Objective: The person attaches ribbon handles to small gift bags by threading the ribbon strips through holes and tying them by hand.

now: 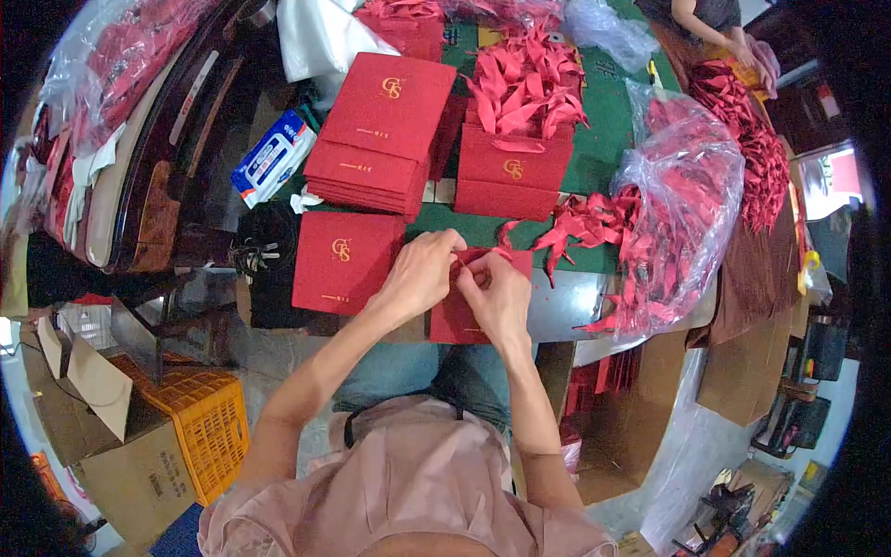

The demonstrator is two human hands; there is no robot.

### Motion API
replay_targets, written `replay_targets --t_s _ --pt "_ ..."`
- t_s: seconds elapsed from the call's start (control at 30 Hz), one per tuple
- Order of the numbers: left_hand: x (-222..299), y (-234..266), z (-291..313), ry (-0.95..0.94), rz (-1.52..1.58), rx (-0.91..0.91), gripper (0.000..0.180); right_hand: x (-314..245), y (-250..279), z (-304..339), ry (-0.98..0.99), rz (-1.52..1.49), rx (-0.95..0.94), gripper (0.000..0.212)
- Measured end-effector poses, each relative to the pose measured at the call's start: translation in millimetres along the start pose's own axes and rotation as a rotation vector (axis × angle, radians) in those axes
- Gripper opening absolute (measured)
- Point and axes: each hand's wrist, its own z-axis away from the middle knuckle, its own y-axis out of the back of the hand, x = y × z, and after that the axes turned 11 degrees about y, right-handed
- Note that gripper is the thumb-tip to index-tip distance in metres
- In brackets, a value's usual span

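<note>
A flat red paper bag [455, 320] lies at the table's near edge under both hands. My left hand [424, 269] reaches over its upper left edge, thumb and fingertips pinched together on a bit of red ribbon. Close against it, my right hand [498, 295] is closed on the same ribbon, its fingers bent over the bag. The fingers partly hide the ribbon. Just beyond the right hand, a loose red ribbon [506, 234] curls upward. Left of my left hand lies another red bag [345, 262] with gold print.
Beyond stand a stack of red bags [380, 116] and another bag pile [513, 176] topped with ribbons [524, 84]. A clear plastic bag of ribbons [682, 204] is at right, a wipes pack [274, 158] at left. A co-worker's hands [741, 51] show at far right.
</note>
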Motion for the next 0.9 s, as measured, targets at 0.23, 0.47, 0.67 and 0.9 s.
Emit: replay_targets --t_s 0.23,0.47,0.67,0.9 --pt "15 -2 12 -0.061 -0.061 0.118 0.015 1 7 -3 -0.123 -0.155 -0.019 0.021" --pt "17 2 14 -0.075 -0.037 0.128 0.017 -11 11 -3 -0.096 -0.057 -0.025 0.019" --pt "9 4 11 0.044 0.143 0.036 0.015 -11 0 5 0.063 0.104 0.117 0.016" --pt "14 12 11 0.02 0.092 -0.019 0.013 -7 10 5 -0.064 -0.131 0.006 0.018"
